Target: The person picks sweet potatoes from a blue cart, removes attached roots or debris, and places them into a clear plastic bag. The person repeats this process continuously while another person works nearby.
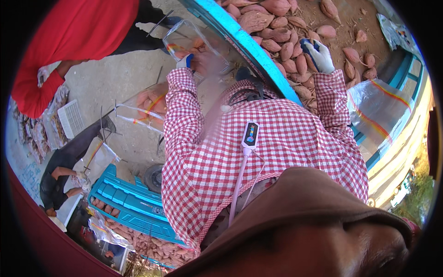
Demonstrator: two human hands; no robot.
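Observation:
My left hand [187, 61], in a white and blue work glove, is at the near side of a clear plastic bag [180, 38] with sweet potatoes in it. Pinkish motion blur hides its fingertips, so its grip is unclear. My right hand [319, 57], gloved alike, reaches over the teal side wall [256, 41] of a truck bed. Its fingers touch the heap of sweet potatoes [287, 52]; whether they close on one cannot be seen.
Another filled clear bag [152, 102] hangs on a thin metal rod frame at the left. A person in red [79, 31] stands close by. Someone in dark clothes [59, 173] bends near a second teal truck [135, 207]. Empty plastic bags [384, 110] lie over the bed's right edge.

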